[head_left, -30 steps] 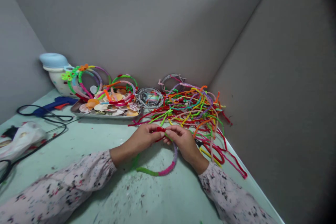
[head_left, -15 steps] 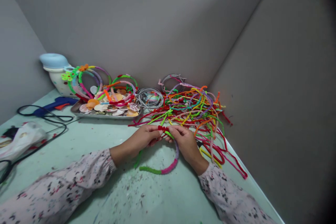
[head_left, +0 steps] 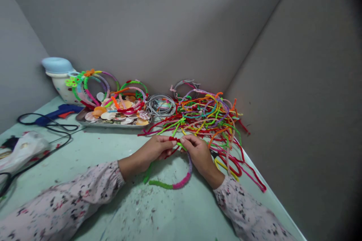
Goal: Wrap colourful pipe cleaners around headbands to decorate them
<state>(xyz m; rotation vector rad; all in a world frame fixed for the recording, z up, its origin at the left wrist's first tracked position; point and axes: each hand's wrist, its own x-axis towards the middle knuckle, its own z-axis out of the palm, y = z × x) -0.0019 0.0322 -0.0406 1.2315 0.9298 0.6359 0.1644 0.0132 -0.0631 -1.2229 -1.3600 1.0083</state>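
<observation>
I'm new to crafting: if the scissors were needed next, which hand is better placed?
Probably the right hand: the scissors lie just beside it, while the left hand is farther off. Both hold the colourful fuzzy band, though, so the right would first need to let go.

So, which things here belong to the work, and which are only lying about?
Likely in the work:
colour-banded piece, in left hand and right hand
fuzzy stems
perhaps scissors

Apparently lying about:
shell tray
blue corded tool
white bag
blue-lidded container

Tray (head_left: 113, 125) left of pipe cleaners (head_left: 209, 112), scissors (head_left: 215, 154) apparently partly underneath.
</observation>
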